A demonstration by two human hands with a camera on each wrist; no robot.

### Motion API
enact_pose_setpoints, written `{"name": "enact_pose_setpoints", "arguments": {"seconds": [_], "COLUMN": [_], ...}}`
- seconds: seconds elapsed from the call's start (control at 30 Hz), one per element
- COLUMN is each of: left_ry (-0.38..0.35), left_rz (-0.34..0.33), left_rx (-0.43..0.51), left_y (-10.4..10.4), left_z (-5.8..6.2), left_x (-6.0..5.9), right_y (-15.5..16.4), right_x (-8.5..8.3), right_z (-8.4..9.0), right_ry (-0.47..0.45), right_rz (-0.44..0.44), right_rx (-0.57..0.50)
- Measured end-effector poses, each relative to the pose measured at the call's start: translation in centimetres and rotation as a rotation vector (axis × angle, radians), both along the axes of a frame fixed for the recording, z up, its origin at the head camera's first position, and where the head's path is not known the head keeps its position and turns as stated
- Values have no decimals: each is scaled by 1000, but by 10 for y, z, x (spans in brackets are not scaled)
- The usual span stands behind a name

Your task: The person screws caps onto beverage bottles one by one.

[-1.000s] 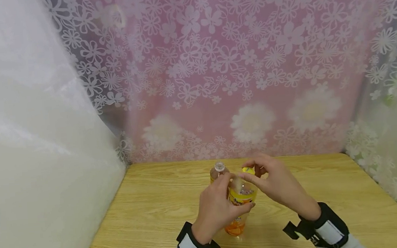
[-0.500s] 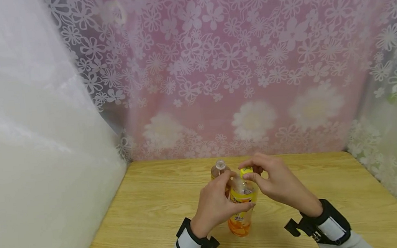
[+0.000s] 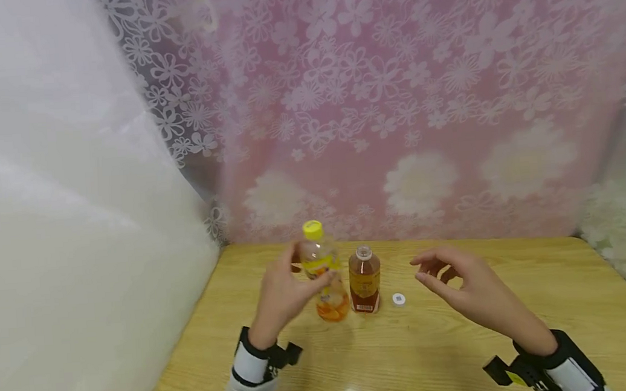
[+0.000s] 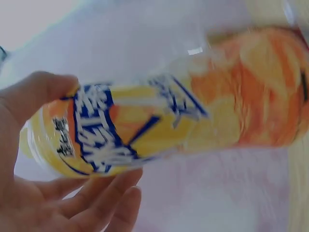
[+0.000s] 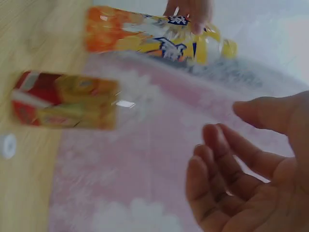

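Wooden table (image 3: 466, 354): left hand (image 3: 282, 294) now grips capped orange bottle (image 3: 323, 273), shifted left beside uncapped tea bottle (image 3: 365, 279); right hand (image 3: 469, 287) released, relaxed, holding nothing.

The bottle (image 3: 322, 272) in the left hand (image 3: 282, 294) has a bright yellow cap, a yellow label with blue and white lettering, and an orange fruit print low on its clear body. Beside it, the second bottle (image 3: 365, 279) is amber-brown with a red and gold label and a clear, capless neck. A small white cap (image 3: 399, 299) lies on the pale yellow wood-grain table (image 3: 518, 326). Behind hangs a pink curtain (image 3: 393, 93) patterned with white flowers; the wrist straps are black and white.
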State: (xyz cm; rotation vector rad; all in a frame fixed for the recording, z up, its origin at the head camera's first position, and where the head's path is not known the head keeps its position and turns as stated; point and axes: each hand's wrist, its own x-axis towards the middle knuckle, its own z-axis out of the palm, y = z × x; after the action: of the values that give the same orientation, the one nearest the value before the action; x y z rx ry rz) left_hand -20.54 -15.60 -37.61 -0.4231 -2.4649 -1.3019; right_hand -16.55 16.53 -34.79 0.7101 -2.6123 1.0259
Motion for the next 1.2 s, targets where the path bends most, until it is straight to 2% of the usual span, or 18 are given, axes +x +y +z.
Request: {"name": "enact_pose_setpoints", "arguments": {"seconds": [0.13,0.27,0.37,0.47,0.57,0.63,0.8,0.93,1.0,1.07,1.1,1.13,1.17,1.2], "left_ry": [28,40,17,-20,-37,-35,-20,-37,18,163,245,296,336,335], "left_rz": [220,364,438,486,511,515,518,527,547,548,519,462,371,253], "left_rx": [19,22,27,25,19,22,19,-42,-79,-112,-118,-114,-98,-80], "left_y": [-47,-81,-98,-109,-113,-113,-111,-108,-103,-90,-81,-70,-57,-42], "left_z": [-14,-37,-51,-61,-65,-66,-62,-57,-54,-52,-50,-49,-48,-47], "left_x": [-57,-114,-141,-154,-158,-159,-160,-157,-151,-140,-133,-124,-114,-103], "right_y": [24,39,45,50,55,57,59,56,54,53,52,51,50,49], "right_x": [-12,-24,-26,-24,-23,-23,-28,-30,-31,-30,-30,-30,-30,-30], "right_z": [-29,-68,-92,-105,-111,-112,-110,-106,-105,-105,-105,-105,-105,-105], "right_ry": [-111,-227,-306,-360,-376,-354,-311,-312,-316,-315,-310,-304,-295,-282], "right_rz": [-79,-117,-138,-163,-173,-176,-174,-169,-165,-159,-155,-151,-148,-146], "right_rx": [122,223,267,307,330,331,318,306,301,296,293,291,289,285]}}
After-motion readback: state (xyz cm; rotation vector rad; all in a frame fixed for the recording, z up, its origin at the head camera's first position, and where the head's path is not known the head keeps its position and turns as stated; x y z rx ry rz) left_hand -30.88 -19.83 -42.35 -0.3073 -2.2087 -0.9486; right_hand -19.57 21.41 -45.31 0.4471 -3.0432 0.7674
